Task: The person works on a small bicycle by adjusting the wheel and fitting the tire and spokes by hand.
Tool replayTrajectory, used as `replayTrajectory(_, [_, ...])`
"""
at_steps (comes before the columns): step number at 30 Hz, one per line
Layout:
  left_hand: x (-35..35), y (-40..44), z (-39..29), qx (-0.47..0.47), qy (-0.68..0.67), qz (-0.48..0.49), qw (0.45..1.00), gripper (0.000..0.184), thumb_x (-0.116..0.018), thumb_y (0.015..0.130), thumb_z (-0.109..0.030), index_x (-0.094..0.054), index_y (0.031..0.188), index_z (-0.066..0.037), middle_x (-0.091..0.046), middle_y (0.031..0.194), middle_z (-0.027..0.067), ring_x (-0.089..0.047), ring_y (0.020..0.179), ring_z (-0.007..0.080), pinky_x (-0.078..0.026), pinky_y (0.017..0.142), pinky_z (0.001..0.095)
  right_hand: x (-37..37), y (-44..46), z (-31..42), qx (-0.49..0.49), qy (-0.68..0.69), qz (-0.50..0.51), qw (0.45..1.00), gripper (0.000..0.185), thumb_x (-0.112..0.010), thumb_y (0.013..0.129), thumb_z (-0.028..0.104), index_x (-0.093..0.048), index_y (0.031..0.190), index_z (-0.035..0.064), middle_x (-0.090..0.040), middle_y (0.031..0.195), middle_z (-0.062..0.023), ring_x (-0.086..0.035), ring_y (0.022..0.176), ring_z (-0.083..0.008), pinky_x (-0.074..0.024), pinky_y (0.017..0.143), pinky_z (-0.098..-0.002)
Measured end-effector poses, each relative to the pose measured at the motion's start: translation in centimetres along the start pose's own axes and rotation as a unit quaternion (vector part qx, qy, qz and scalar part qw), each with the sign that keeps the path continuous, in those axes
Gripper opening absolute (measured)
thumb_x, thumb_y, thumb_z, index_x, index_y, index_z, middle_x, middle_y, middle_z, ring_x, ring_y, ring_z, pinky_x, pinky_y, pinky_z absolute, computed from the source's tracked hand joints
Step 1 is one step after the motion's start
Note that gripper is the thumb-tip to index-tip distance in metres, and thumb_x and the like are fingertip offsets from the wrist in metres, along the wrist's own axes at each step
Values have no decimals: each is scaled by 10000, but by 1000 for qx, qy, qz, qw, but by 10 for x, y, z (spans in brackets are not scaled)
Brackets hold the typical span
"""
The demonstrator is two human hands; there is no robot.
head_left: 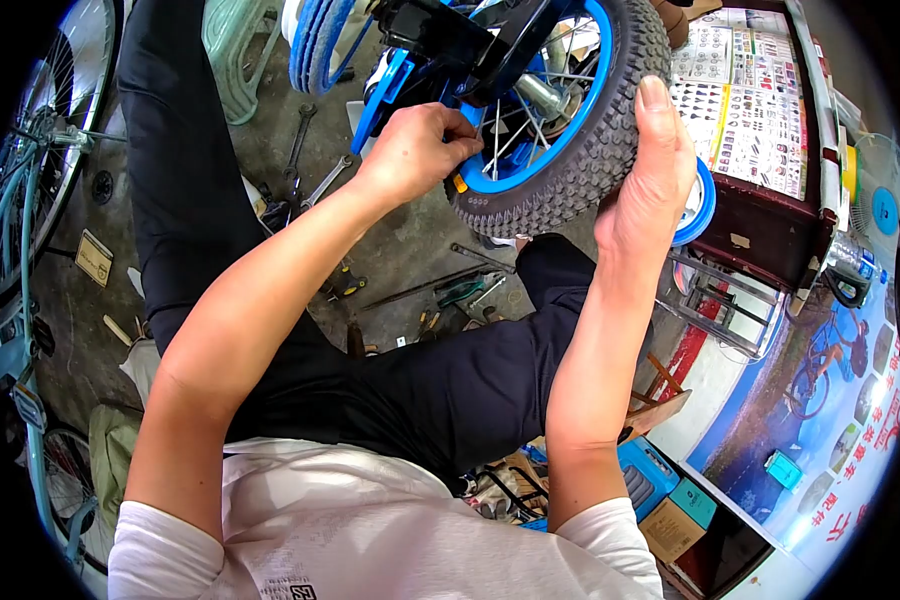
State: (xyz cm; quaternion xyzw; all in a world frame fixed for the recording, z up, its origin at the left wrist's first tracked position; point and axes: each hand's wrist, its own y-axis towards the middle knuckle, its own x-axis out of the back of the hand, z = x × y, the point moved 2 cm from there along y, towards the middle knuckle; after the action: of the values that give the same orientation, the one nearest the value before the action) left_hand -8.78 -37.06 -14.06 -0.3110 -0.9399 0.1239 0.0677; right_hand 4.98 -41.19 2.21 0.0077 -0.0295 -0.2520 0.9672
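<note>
A small bicycle wheel with a blue rim (pixel 490 183) and a knobbly black tyre (pixel 570 185) is tilted in front of me, fitted in a black fork (pixel 520 45). My left hand (pixel 418 150) is closed in a pinch at the rim's near left side, by the spokes; what its fingertips hold is hidden. My right hand (pixel 652 175) grips the tyre's right side, thumb along the outer tread and fingers out of sight behind it. A yellow-orange mark (pixel 460 184) shows at the tyre's edge below my left fingers.
Spanners (pixel 300 140), pliers (pixel 462 290) and other tools lie on the floor. A light-blue bicycle (pixel 32 440) stands at the left. At the right are a dark red cabinet (pixel 745 225) with printed sheets and a metal rack (pixel 720 310). A pale green plastic stool (pixel 235 60) is behind.
</note>
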Motion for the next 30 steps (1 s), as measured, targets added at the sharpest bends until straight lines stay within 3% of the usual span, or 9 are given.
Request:
replayTrajectory(2, [0, -1, 0, -12, 16, -24, 1000, 233, -737, 839, -185, -759, 986, -5, -725, 941, 160, -713, 838, 274, -547, 773, 364, 0, -1, 0, 8, -3, 1, 1000, 267, -746, 924, 259, -664, 979, 11, -637, 912, 21, -537, 812, -26, -426, 754, -182])
replayTrajectory(6, [3, 0, -6, -50, 49, -20, 997, 222, -740, 831, -175, -753, 962, 4, -709, 932, 148, -705, 836, 288, -545, 761, 373, 1, 0, -1, 7, -5, -6, 1000, 265, -745, 925, 265, -657, 958, 18, -615, 886, 33, -511, 794, -22, -411, 736, -184])
replayTrajectory(8, [2, 2, -5, -73, 51, -13, 996, 197, -731, 871, -118, -711, 983, 43, -645, 899, 97, -648, 646, 165, -520, 627, 322, 0, -1, -1, 5, -6, -4, 1000, 263, -743, 926, 267, -653, 947, 21, -605, 875, 38, -500, 783, -20, -405, 724, -185])
replayTrajectory(12, [3, 6, 5, -97, 18, 6, 995, 185, -719, 882, -107, -706, 997, 37, -645, 916, 107, -644, 647, 165, -519, 632, 328, -2, -3, 0, 15, -11, -5, 1000, 259, -739, 928, 269, -645, 928, 28, -586, 857, 50, -474, 765, -15, -383, 696, -187])
replayTrajectory(15, [4, 5, 4, -127, -8, 25, 992, 169, -701, 890, -87, -697, 1005, 37, -636, 906, 115, -647, 655, 173, -519, 631, 333, -1, -3, -1, 16, -12, -5, 1000, 255, -737, 931, 269, -645, 930, 31, -588, 858, 51, -468, 763, -14, -376, 690, -188])
replayTrajectory(20, [2, 8, 4, -203, 121, -6, 972, 164, -691, 871, -103, -691, 977, 22, -644, 903, 169, -663, 783, 303, -528, 722, 389, -2, -3, -1, 21, -25, -4, 999, 257, -735, 932, 271, -649, 939, 29, -600, 874, 45, -474, 774, -16, -382, 703, -191])
replayTrajectory(23, [5, 7, -1, -165, 136, 14, 977, 158, -685, 861, -141, -702, 937, -4, -656, 935, 164, -644, 914, 359, -514, 827, 417, -4, -4, 0, 15, -11, -9, 1000, 262, -734, 933, 270, -655, 960, 22, -613, 893, 40, -486, 787, -19, -389, 717, -193])
replayTrajectory(27, [7, 11, 2, -164, 134, 31, 977, 158, -686, 857, -134, -703, 942, -3, -657, 950, 160, -644, 932, 348, -514, 833, 410, -1, -4, -1, 20, -7, -7, 1000, 273, -733, 934, 268, -659, 991, 11, -619, 904, 33, -501, 797, -23, -401, 732, -193])
replayTrajectory(30, [6, 11, 4, -255, 101, 0, 962, 173, -696, 867, -122, -697, 963, 22, -650, 929, 182, -657, 810, 333, -527, 749, 405, -3, -4, 0, 16, -5, -8, 1000, 276, -733, 934, 269, -659, 987, 9, -619, 900, 31, -505, 797, -24, -407, 736, -189])
